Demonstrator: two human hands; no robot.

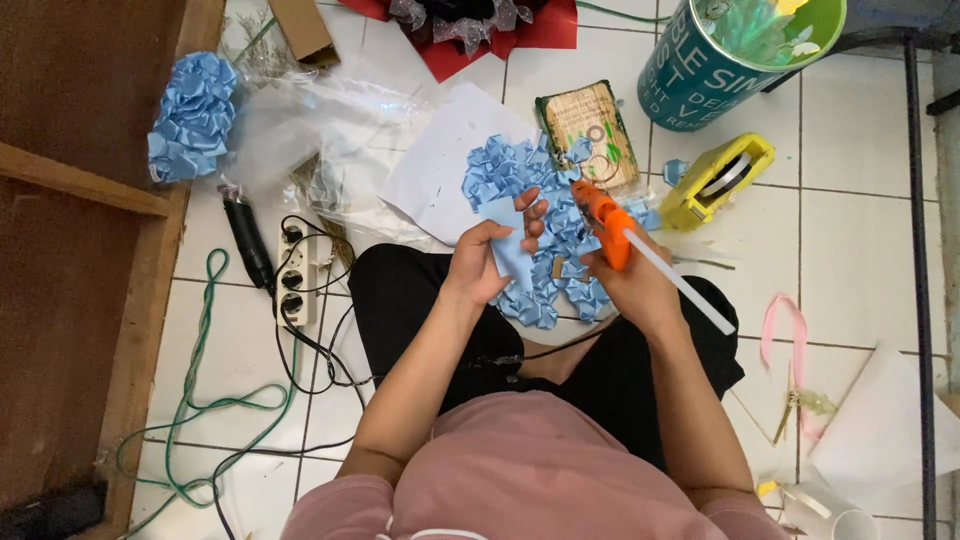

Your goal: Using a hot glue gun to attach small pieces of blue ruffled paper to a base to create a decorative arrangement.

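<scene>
glue gun nozzle meets blue ribbon piece

the left hand pinches a light blue ribbon piece, thumb under, fingers curled over its top edge, held above the lap. the right hand is wrapped tight around an orange glue gun, its nozzle at about 10 o'clock, its white glue stick trailing to 4 o'clock. the nozzle sits just beside the piece, at 3 o'clock from the left fingers; the right hand is nearer the gun, the left nearer the piece. folded blue ribbon petals lie on white paper at 12 o'clock. a teal round tin with pale lettering stands at 1 o'clock, a flat green-edged packet beside it, a yellow tape dispenser at 2 o'clock.
</scene>
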